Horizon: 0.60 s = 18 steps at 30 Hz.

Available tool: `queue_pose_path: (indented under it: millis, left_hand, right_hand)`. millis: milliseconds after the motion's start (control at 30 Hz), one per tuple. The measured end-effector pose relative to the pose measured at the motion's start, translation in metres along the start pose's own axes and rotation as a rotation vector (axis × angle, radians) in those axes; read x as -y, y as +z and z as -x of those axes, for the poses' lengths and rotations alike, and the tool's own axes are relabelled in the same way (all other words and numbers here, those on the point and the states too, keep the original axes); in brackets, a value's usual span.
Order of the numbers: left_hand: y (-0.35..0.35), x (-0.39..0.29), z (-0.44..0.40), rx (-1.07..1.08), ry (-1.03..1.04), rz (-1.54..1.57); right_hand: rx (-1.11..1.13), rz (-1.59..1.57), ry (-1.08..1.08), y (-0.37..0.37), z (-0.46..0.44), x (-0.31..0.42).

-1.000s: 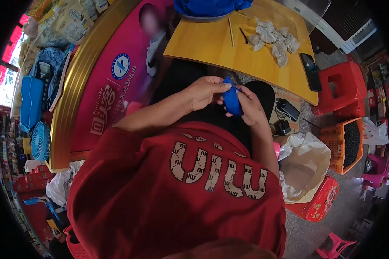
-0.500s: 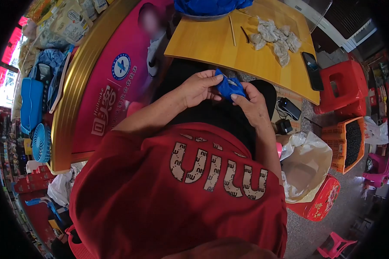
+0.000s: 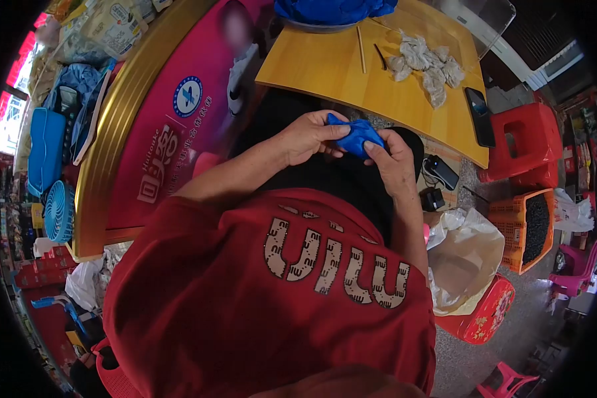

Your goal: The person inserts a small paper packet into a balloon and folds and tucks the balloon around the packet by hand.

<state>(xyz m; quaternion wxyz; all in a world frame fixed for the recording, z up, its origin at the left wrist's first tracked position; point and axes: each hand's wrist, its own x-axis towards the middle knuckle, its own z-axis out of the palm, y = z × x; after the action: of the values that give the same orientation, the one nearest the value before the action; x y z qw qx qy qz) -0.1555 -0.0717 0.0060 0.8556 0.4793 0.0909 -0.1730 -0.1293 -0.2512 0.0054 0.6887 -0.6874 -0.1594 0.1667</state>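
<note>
A crumpled piece of thin blue material point(image 3: 355, 138), cloth or plastic film, is stretched between my two hands above my lap. My left hand point(image 3: 312, 138) pinches its left end, thumb on top. The other end is gripped by my right hand point(image 3: 394, 161), its thumb pressed against the near side. Whether anything is wrapped inside the blue piece cannot be seen. Just beyond my hands is the near edge of a yellow wooden table point(image 3: 318, 66). A larger blue bundle point(image 3: 331, 11) rests in a shallow dish at the table's far side.
On the table lie a thin stick point(image 3: 361, 50), a short dark stick point(image 3: 380, 57), crumpled clear plastic bags point(image 3: 428, 63) and a phone point(image 3: 479, 113). To the right are a red stool point(image 3: 524, 136), an orange crate point(image 3: 509, 229) of black pieces and a plastic-lined container point(image 3: 461, 265).
The blue piece has been drawn out wider and flatter, and a pale patch near my left thumb no longer shows. Both hands keep hold. The view has shifted slightly.
</note>
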Motion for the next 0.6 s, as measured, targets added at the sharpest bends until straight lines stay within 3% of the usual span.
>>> queue_pose_path:
  millis: [167,333,433,467,533,567,600]
  left_hand:
    - [-0.002,0.000,0.002,0.080,-0.015,-0.267]
    - [-0.005,0.001,0.000,0.050,0.038,-0.044]
    - [-0.002,-0.008,0.009,0.203,-0.076,0.031]
    - [-0.006,-0.012,0.012,0.226,-0.060,0.032]
    - [-0.016,-0.020,0.015,0.372,-0.004,0.190]
    - [-0.023,-0.022,0.015,0.314,0.018,0.161]
    - [-0.028,-0.024,0.015,0.244,0.016,0.158]
  right_hand:
    - [0.026,0.103,-0.040,-0.001,-0.001,-0.003]
    - [-0.026,-0.212,0.086,0.006,0.000,0.009]
    - [-0.020,0.030,0.026,-0.006,-0.005,0.032]
    - [-0.008,-0.048,-0.026,-0.013,-0.004,0.056]
    - [0.202,-0.382,-0.139,-0.032,0.006,0.111]
    - [0.320,-0.376,-0.295,-0.042,0.010,0.127]
    - [0.632,-0.493,-0.391,-0.049,0.001,0.141]
